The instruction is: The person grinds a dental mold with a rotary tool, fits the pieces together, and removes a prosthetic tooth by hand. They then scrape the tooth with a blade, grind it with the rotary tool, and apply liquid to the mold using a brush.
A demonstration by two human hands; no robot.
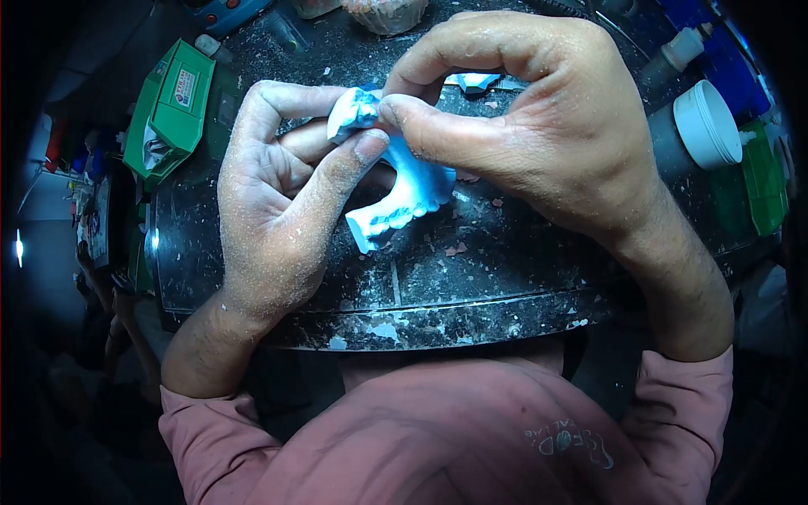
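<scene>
A horseshoe-shaped dental cast [417, 181], pale blue-white under the light, is held above the dark bench with its row of teeth showing along the arch. My left hand [278, 194] grips one end of it between thumb and fingers. My right hand [547, 126] is closed in a pinch, thumb and index fingertips meeting right at the teeth by that gripped end. Whatever may be between those fingertips is hidden. The cast's other end points down toward me. White dust coats my left hand and dots my right.
Chips and plaster smears mark the bench [505, 278]. A green bin [172, 109] stands at left. To the right are a white tub [707, 124], a small bottle [683, 48] and another green bin [764, 181]. Behind my right hand lies a whitish piece [475, 82].
</scene>
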